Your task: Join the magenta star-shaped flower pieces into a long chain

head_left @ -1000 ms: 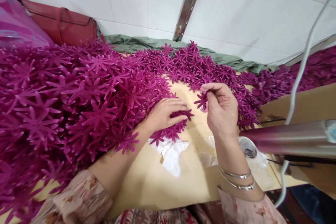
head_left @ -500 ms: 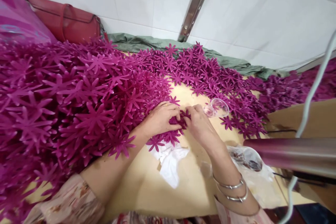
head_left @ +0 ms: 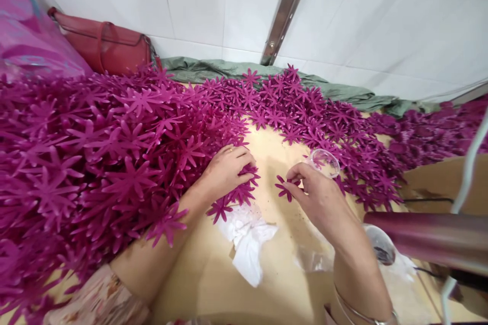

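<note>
My right hand (head_left: 316, 188) pinches a single purple flower piece (head_left: 282, 192) with narrow petals between thumb and fingertips, just above the table. To its left, my left hand (head_left: 229, 168) curls its fingers round more purple flower cutouts (head_left: 249, 172) at the inner edge of a large heap (head_left: 129, 137). How many pieces lie within that grip is hidden by the fingers. A clear round cup (head_left: 325, 162) stands right behind my right hand, partly covered by it. Below my left hand lies a crumpled white tissue (head_left: 247, 246).
More purple flowers (head_left: 293, 101) spread along the back by a green cloth (head_left: 217, 68). A red handbag (head_left: 102, 48) and a pink plastic bag (head_left: 34, 35) sit at the back left. On the right are a shiny cylinder (head_left: 430, 238), a white cord (head_left: 467, 177) and a cup in plastic (head_left: 381, 246).
My right hand has moved right, away from my left hand, carrying one flower piece. My left hand has shifted slightly left and stays closed at the heap. The view has shifted slightly.
</note>
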The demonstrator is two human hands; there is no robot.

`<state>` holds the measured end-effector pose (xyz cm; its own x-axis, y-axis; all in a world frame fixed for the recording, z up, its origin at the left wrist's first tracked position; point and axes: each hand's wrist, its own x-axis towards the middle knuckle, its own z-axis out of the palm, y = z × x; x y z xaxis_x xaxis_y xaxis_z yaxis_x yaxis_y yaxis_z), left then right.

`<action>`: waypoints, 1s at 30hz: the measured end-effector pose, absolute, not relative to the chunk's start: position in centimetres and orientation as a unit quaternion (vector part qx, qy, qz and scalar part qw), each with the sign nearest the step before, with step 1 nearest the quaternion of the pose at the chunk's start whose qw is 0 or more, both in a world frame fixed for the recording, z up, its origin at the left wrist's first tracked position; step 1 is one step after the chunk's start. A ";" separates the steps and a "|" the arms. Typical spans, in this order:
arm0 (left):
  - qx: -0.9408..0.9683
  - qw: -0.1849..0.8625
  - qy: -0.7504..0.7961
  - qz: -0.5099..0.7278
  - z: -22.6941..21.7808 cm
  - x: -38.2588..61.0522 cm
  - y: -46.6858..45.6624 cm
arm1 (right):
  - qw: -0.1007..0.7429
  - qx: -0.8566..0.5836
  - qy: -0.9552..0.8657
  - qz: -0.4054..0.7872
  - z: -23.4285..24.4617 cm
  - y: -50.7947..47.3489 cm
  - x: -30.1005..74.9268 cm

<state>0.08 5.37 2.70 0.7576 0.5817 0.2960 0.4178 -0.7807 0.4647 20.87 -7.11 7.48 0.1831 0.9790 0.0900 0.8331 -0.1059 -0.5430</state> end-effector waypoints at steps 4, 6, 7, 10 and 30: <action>0.935 0.129 0.255 0.212 4.9 0.5 4.2 | 0.284 -0.722 -0.608 0.167 8.1 -7.2 21.6; 0.934 0.127 0.241 0.231 6.1 1.1 2.7 | 0.299 -0.721 -0.605 0.158 8.0 -7.2 21.9; 0.932 0.133 0.231 0.245 6.6 1.5 1.7 | 0.298 -0.723 -0.604 0.152 8.0 -7.2 22.0; 0.906 0.219 0.255 0.257 6.9 3.0 -1.6 | 0.274 -0.737 -0.605 0.128 8.0 -7.3 22.1; 0.643 0.496 0.365 0.455 0.9 2.5 1.6 | 0.531 -0.636 -0.489 0.274 4.3 -4.7 17.7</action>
